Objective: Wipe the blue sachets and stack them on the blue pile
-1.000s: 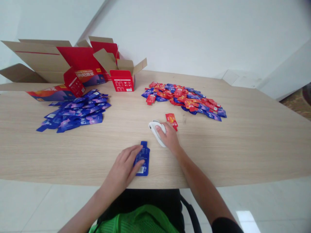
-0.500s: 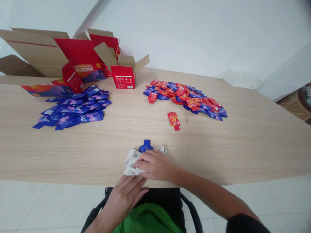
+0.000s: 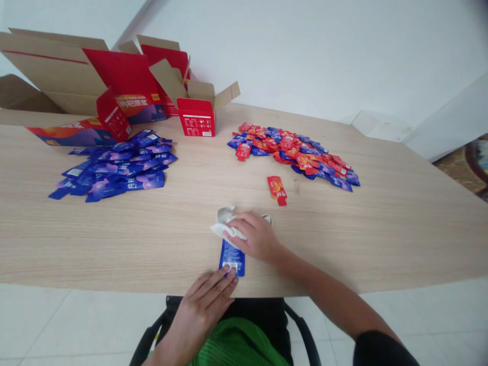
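A blue sachet [image 3: 233, 255] lies flat near the front edge of the table. The fingertips of my left hand [image 3: 208, 300] press on its near end, with the fingers stretched out flat. My right hand [image 3: 255, 236] is closed on a white cloth [image 3: 225, 216] and covers the far end of the sachet. Beyond that hand, a single red sachet [image 3: 277, 190] rests by itself on the wood.
A pile of blue sachets [image 3: 122, 168] lies at the left. Mixed red and blue sachets [image 3: 293, 150] form a long heap at the back right. Open cartons [image 3: 133, 96] and a small red box [image 3: 196, 119] stand at the back left of the table [image 3: 381, 229].
My right hand has moved the cloth away from me along the blue sachet, uncovering its near part. My left hand stays at the near end, its fingertips now visible on the sachet.
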`<act>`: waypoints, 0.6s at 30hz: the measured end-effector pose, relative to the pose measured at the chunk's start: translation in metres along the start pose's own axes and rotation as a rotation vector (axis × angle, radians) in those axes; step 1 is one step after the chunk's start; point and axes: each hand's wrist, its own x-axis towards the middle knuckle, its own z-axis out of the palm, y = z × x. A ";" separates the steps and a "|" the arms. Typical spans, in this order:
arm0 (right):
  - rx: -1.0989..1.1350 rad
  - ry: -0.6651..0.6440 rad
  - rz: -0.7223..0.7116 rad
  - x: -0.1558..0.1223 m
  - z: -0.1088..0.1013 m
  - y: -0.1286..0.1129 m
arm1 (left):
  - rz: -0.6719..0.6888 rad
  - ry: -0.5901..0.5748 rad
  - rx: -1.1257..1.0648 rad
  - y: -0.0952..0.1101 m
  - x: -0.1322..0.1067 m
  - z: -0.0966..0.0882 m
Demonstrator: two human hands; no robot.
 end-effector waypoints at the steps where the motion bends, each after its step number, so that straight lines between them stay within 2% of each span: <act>1: 0.041 -0.044 -0.052 -0.009 0.003 -0.011 | -0.019 0.017 -0.011 0.000 -0.001 0.002; 4: 0.079 -0.130 -0.135 -0.023 0.014 -0.023 | -0.047 0.023 -0.032 0.002 -0.002 0.003; 6: 0.049 -0.104 -0.093 -0.018 0.021 -0.009 | -0.049 0.010 -0.039 0.002 -0.001 0.003; 8: -0.017 -0.075 -0.034 -0.002 0.023 0.016 | -0.052 0.010 -0.046 0.002 0.000 0.002; 10: -0.080 -0.063 0.014 0.015 0.018 0.037 | -0.057 0.015 -0.049 0.002 0.001 0.001; 12: -0.107 -0.037 0.052 0.025 0.009 0.044 | -0.052 0.001 -0.039 0.002 0.001 0.000; 15: -0.049 0.009 0.059 0.016 -0.003 0.019 | -0.067 0.005 -0.048 0.002 0.000 0.000; 18: 0.040 -0.109 -0.079 -0.011 -0.001 -0.019 | -0.089 0.030 -0.091 0.003 0.000 0.000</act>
